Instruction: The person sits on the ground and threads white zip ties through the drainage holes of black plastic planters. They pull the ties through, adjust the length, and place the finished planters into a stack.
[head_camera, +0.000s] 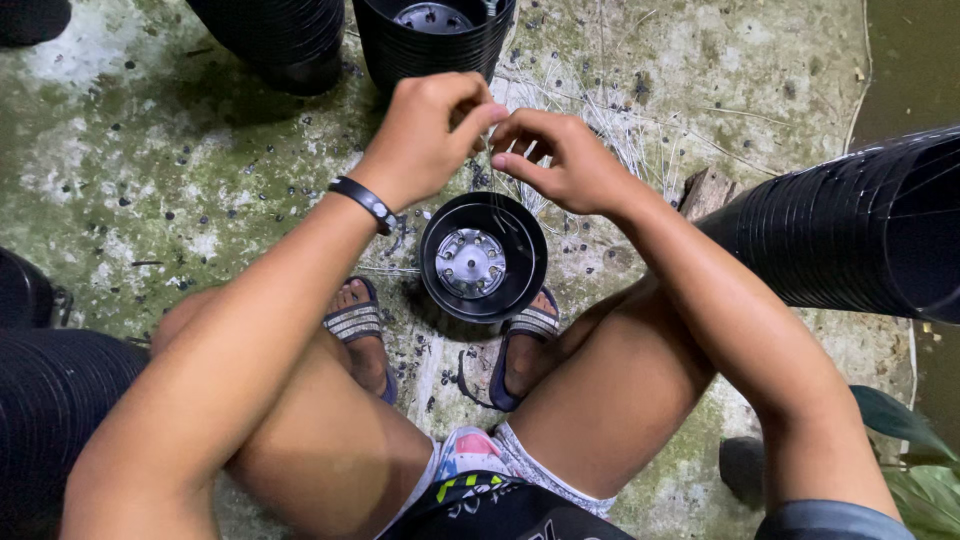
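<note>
- Thin pale strand (487, 140), barely visible, pinched between both sets of fingertips at about 12 o'clock from the open pot below; too fine to tell whether wire, string or grass.
- Left hand (425, 135) curled tight, thumb and forefinger pressed together on the strand's left end, knuckles turned up toward the camera.
- Right hand (560, 160) likewise closed in a pinch on the strand's right end, fingertips touching those of the left hand.
- Black wristband (364, 203) around the left wrist, at 8 o'clock from the left hand.
- Just below the hands, at 6 o'clock: black plastic pot (484, 257) standing upright on the ground, mouth open, pale perforated base showing inside.
- Either side of that pot, at 7 and 5 o'clock: left sandal (358, 322) and right sandal (520, 340), feet in them, the right one touching the pot's rim.
- At 12 o'clock from the hands: stack of black pots (432, 40), upright, a grey base visible in the topmost.
- Beside it at 11 o'clock: second dark stack (275, 35), partly cut off by the frame edge.
- At 3 o'clock: long nested stack of pots (850, 230) lying on its side, mouth toward the right edge.
- At 8 o'clock, lower left: another ribbed black stack (50, 400) under the left arm.
- Underneath all: mossy concrete floor (150, 150), speckled with small dark bits; dry pale stalks (610, 125) scattered at 1 o'clock from the hands.
- Green leaves (910, 460) at the lower right corner.
</note>
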